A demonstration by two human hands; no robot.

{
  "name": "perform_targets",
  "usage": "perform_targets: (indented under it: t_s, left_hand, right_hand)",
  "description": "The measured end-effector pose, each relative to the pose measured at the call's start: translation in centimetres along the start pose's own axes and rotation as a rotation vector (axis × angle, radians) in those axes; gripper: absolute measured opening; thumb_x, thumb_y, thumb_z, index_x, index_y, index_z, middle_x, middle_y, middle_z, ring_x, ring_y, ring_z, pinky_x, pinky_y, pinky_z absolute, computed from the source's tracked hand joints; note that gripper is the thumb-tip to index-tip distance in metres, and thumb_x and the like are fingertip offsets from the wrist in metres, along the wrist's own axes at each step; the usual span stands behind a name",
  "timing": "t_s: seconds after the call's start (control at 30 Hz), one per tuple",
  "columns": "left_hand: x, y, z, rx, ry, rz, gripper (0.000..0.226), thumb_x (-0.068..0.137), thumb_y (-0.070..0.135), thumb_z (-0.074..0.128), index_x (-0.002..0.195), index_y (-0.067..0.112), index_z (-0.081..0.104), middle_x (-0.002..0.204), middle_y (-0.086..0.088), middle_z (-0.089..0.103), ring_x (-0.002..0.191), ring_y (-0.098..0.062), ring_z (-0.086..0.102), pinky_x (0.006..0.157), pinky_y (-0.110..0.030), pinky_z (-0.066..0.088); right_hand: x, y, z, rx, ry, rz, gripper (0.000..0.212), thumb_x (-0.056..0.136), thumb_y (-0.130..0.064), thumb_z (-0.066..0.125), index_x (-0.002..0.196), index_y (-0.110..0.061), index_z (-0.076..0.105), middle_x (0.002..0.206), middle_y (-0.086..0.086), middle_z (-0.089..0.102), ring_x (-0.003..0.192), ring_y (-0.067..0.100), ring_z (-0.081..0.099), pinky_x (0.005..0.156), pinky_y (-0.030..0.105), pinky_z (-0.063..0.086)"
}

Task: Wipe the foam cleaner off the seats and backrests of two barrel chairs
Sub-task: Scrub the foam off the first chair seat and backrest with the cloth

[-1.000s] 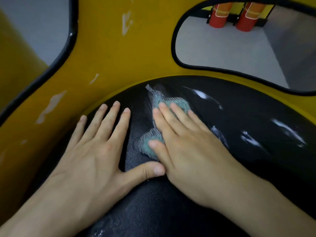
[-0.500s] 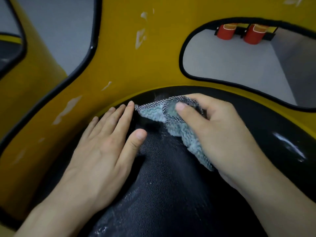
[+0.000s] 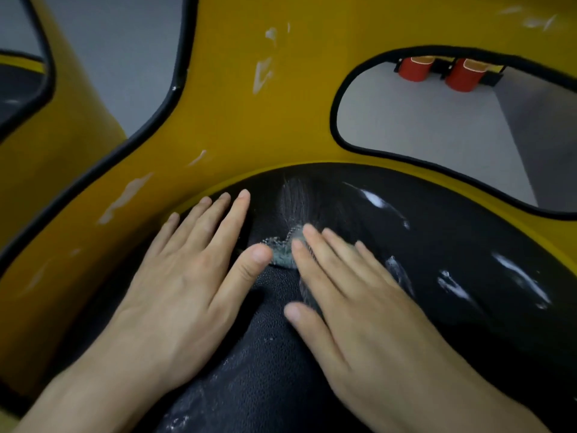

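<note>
A black leather seat fills the lower view, inside a yellow barrel-chair backrest. My right hand lies flat with straight fingers on a teal cloth, pressing it onto the seat; most of the cloth is hidden under the palm. My left hand rests flat on the seat just left of the cloth, thumb tip touching it. White foam streaks remain on the seat at the right, with more foam streaks further right. Foam smears also mark the yellow backrest.
A second yellow chair with a black seat stands at the far left. Through the backrest cut-out I see grey floor and two red cylinders at the back.
My right hand went from gripping the bunched cloth near the seat's back edge to pressing it flat, pulled back toward me. The left hand stayed on the seat.
</note>
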State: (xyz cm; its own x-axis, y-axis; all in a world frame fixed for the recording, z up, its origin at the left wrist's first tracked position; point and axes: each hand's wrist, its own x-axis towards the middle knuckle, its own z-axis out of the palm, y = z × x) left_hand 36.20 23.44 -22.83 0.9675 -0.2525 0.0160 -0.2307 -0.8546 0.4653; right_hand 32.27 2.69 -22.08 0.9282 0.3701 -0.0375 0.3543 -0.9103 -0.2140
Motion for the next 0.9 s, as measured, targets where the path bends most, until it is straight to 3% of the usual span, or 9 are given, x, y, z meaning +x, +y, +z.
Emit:
perform_targets:
  t_s: [0.07,0.13,0.27,0.33,0.53,0.63,0.7,0.83,0.9]
  left_hand:
    - [0.0,0.1,-0.1,0.002,-0.008,-0.007,0.082,0.08,0.088,-0.016,0.154,0.056,-0.007,0.166,0.026,-0.004,0.147,0.012,-0.017,0.123,-0.024,-0.011]
    - [0.0,0.2,-0.2,-0.013,-0.003,-0.01,0.081,0.079,0.088,-0.017,0.154,0.057,-0.008,0.166,0.027,-0.005,0.147,0.013,-0.018,0.123,-0.023,-0.011]
    - [0.0,0.3,-0.5,-0.062,-0.006,-0.022,0.078,0.078,0.087,-0.015,0.151,0.06,-0.009,0.164,0.03,-0.005,0.145,0.017,-0.018,0.124,-0.022,-0.01]
    - [0.0,0.4,-0.5,-0.064,-0.009,-0.022,0.077,0.078,0.086,-0.015,0.15,0.059,-0.009,0.163,0.032,-0.007,0.144,0.017,-0.019,0.124,-0.024,-0.009]
    - [-0.1,0.4,-0.5,-0.063,-0.024,-0.021,0.076,0.081,0.085,-0.013,0.151,0.058,-0.014,0.163,0.031,-0.009,0.144,0.017,-0.02,0.125,-0.026,-0.009]
    - [-0.1,0.4,-0.5,-0.061,-0.024,-0.019,0.077,0.08,0.086,-0.015,0.151,0.058,-0.014,0.164,0.031,-0.009,0.145,0.016,-0.02,0.126,-0.027,-0.008]
    - [-0.1,0.3,-0.5,-0.05,-0.025,-0.02,0.078,0.079,0.087,-0.016,0.152,0.058,-0.012,0.164,0.03,-0.009,0.145,0.015,-0.02,0.125,-0.027,-0.009]
    - [0.0,0.3,-0.5,-0.021,-0.031,-0.018,0.084,0.077,0.088,-0.017,0.154,0.055,-0.009,0.165,0.029,-0.009,0.144,0.016,-0.021,0.124,-0.024,-0.012]
    - [0.0,0.2,-0.4,-0.02,-0.027,-0.02,0.086,0.077,0.089,-0.017,0.154,0.054,-0.007,0.165,0.029,-0.007,0.145,0.015,-0.019,0.124,-0.024,-0.01]
  right_hand:
    - [-1.1,-0.9,0.6,0.003,0.027,-0.011,0.069,0.106,-0.052,0.013,0.152,-0.011,0.043,0.161,0.004,0.034,0.148,0.021,0.032,0.112,0.044,0.026]
    - [-1.1,-1.2,0.9,-0.023,0.037,-0.007,0.068,0.106,-0.05,0.011,0.151,-0.012,0.044,0.16,0.004,0.036,0.147,0.021,0.034,0.111,0.045,0.027]
    - [4.1,-0.5,-0.6,-0.018,-0.016,0.016,0.063,0.103,-0.048,0.005,0.162,-0.024,0.009,0.169,-0.006,0.0,0.155,0.011,-0.005,0.126,0.043,0.006]
    - [7.8,0.1,-1.1,-0.071,-0.032,0.041,0.06,0.105,-0.043,0.004,0.162,-0.024,0.001,0.169,-0.004,-0.008,0.154,0.014,-0.011,0.126,0.046,0.001]
    - [5.0,-0.3,-0.5,-0.029,-0.017,0.022,0.064,0.102,-0.043,0.004,0.162,-0.021,0.009,0.169,-0.006,0.002,0.154,0.01,-0.005,0.126,0.04,0.003]
    - [0.0,-1.0,0.4,-0.008,0.064,-0.01,0.06,0.103,-0.04,0.021,0.156,-0.015,0.035,0.164,-0.003,0.028,0.152,0.015,0.022,0.117,0.041,0.019]
    - [-0.5,-0.8,0.5,-0.024,0.067,0.002,0.061,0.098,-0.037,0.031,0.154,-0.015,0.038,0.162,-0.002,0.032,0.15,0.017,0.027,0.114,0.044,0.021]
    - [4.4,0.3,-0.7,-0.045,-0.034,0.061,0.063,0.102,-0.042,0.006,0.162,-0.025,-0.001,0.169,-0.009,-0.007,0.154,0.009,-0.011,0.126,0.041,-0.001]
    - [8.2,1.3,-1.1,-0.082,-0.043,0.092,0.06,0.106,-0.04,0.009,0.161,-0.021,-0.002,0.169,-0.004,-0.008,0.154,0.014,-0.01,0.125,0.045,-0.001]
